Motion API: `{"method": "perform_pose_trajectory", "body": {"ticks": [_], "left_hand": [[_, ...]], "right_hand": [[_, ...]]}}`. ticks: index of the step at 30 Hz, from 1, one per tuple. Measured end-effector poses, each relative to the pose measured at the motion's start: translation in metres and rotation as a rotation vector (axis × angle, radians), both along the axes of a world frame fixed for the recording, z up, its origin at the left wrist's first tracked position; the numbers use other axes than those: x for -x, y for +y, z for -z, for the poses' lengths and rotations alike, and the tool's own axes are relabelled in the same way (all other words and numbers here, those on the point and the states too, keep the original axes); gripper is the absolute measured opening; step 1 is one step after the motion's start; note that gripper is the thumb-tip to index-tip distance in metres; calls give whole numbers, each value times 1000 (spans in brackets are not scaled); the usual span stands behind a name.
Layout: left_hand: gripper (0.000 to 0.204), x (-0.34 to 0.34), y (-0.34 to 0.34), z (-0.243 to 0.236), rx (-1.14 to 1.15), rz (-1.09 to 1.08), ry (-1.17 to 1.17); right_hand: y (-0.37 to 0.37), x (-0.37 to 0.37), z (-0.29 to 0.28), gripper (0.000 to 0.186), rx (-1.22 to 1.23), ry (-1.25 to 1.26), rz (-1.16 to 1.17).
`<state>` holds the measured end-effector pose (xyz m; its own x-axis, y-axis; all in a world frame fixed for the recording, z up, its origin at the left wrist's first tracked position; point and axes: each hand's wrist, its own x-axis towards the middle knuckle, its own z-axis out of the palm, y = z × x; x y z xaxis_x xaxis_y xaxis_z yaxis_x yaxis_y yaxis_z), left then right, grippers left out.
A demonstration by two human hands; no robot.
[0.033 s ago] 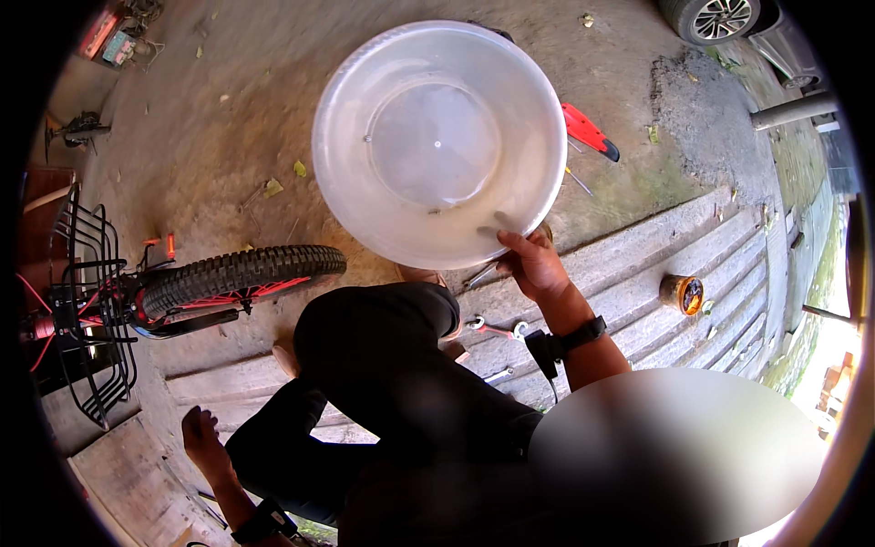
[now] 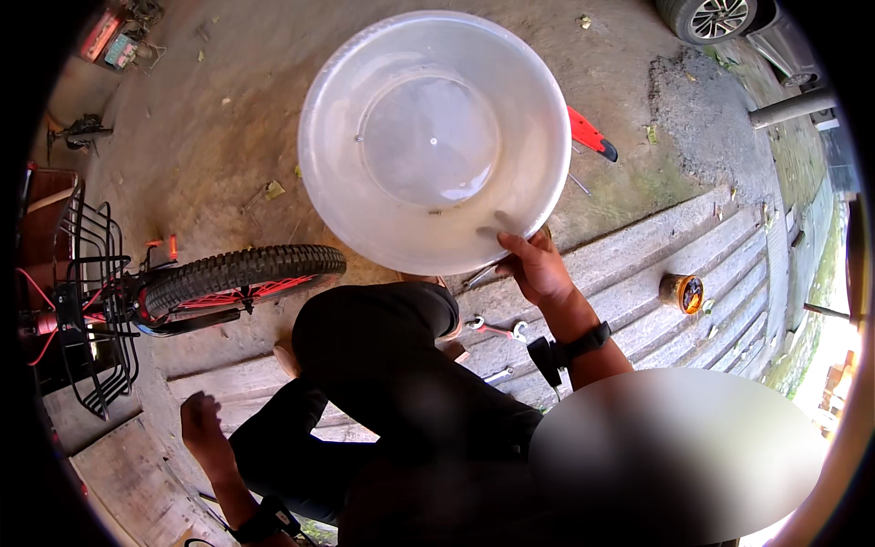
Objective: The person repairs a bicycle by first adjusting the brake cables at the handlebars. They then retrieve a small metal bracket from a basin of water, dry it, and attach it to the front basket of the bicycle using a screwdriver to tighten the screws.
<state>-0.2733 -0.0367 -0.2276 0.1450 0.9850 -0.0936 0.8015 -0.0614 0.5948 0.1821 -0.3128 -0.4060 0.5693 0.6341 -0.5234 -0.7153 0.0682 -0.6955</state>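
My right hand (image 2: 540, 264) is closed on the near right rim of a round, translucent white plastic basin (image 2: 337, 182), thumb over the inner side. The basin is held up above the ground and tipped so that its inside faces me. A few tiny dark marks or bits show in it, too small to name. Off to the lower left, my left hand (image 2: 205, 428) hangs beside my knee, fingers loosely bent and somewhat blurred, with nothing visible in it. A red-handled tool (image 2: 592, 134) with a black end lies partly behind the basin.
A bicycle's knobby tyre (image 2: 246, 278) and black wire basket (image 2: 91, 319) stand at left. Wrenches (image 2: 497, 330) lie by my feet on ridged concrete. An open can (image 2: 682, 294) stands at right. A car wheel (image 2: 720, 18) shows at the far right.
The basin has come slightly up and to the left and looks a little larger, my right hand still on its rim. My left hand has shifted a little.
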Motion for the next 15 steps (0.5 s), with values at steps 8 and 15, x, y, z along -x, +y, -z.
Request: {"method": "perform_pose_trajectory", "body": {"ticks": [8,15], "left_hand": [[12,-229,-90,-72,-91,981,-88],[22,-276,-107,-56,-154,1277,513]], "right_hand": [[-21,40,-98,37,-3,-190,-142],[-17,97,-149,31,-50,-242,-269]]}}
